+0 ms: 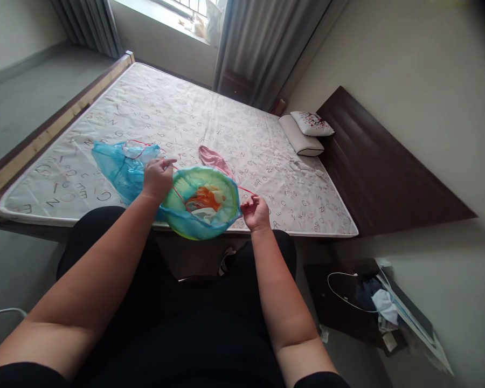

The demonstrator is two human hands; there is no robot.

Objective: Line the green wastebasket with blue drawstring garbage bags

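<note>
A round green trash can (178,188), lined with a blue plastic bag (198,229), stands between my knees at the mattress edge. Orange and whitish trash (210,199) lies inside it. At the left rim, my left hand (158,180) is closed on a red drawstring (180,195) that runs down over the opening; its index finger sticks out. My right hand (256,213) is beside the right rim, fingers pinching the drawstring there. Left of the can, a second blue plastic bag (119,167) with a red drawstring lies crumpled on the bed, partly behind my left hand.
A pink cloth (212,157) lies on the patterned mattress (178,110) behind the can. Two pillows (312,124) rest by the dark headboard (372,167). To the right, a nightstand (327,302) holds clothes and a white cable. Grey curtains (258,48) hang by the window.
</note>
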